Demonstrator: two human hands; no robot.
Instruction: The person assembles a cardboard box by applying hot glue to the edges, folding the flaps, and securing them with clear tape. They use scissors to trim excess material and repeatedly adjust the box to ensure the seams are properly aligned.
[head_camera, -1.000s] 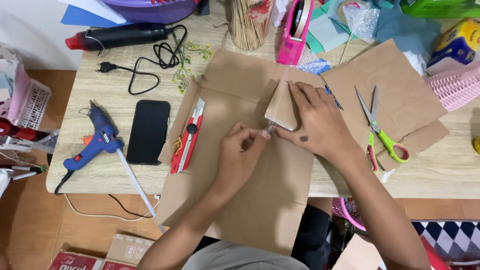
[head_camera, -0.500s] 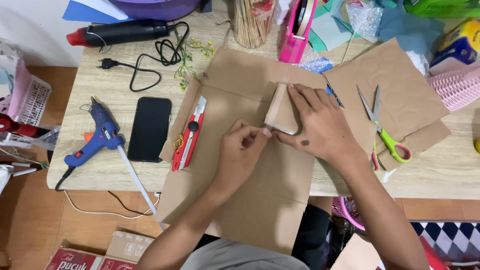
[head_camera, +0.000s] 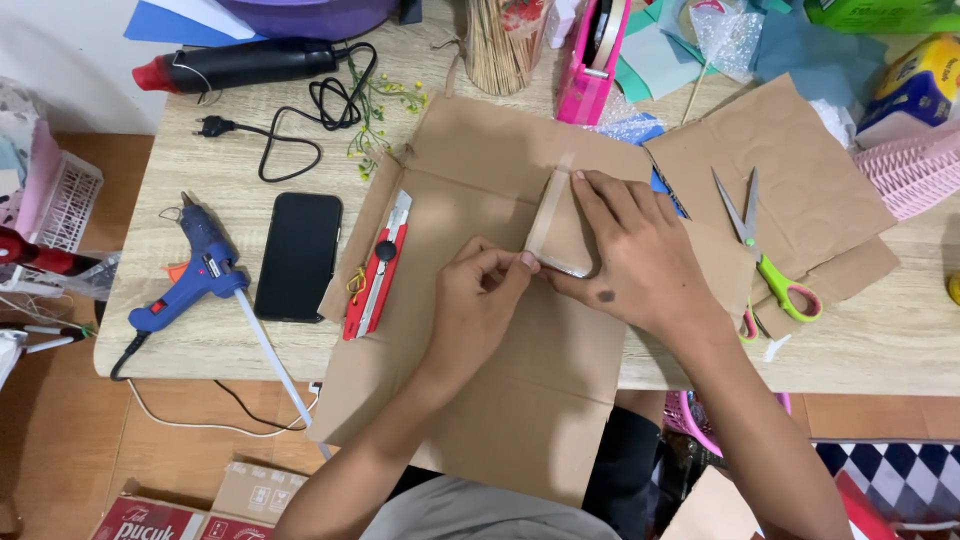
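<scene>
**A:** so what are the hands doing here?

**B:** left hand (head_camera: 478, 300) is pinching the near end of a clear tape strip (head_camera: 548, 212) at the center of the frame. Right hand (head_camera: 630, 255) lies flat, fingers spread, pressing a small cardboard piece (head_camera: 572, 240) onto the big cardboard sheet (head_camera: 480, 180).

**A:** anything else nearby?

**B:** red utility knife (head_camera: 377, 268) just left of the hands, black phone (head_camera: 298, 256) and blue glue gun (head_camera: 195, 270) further left. Green-handled scissors (head_camera: 765, 262) sit at the right.

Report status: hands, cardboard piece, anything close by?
Left hand pinches small cardboard piece. Right hand presses it flat. Red cutter lies beside.
</scene>
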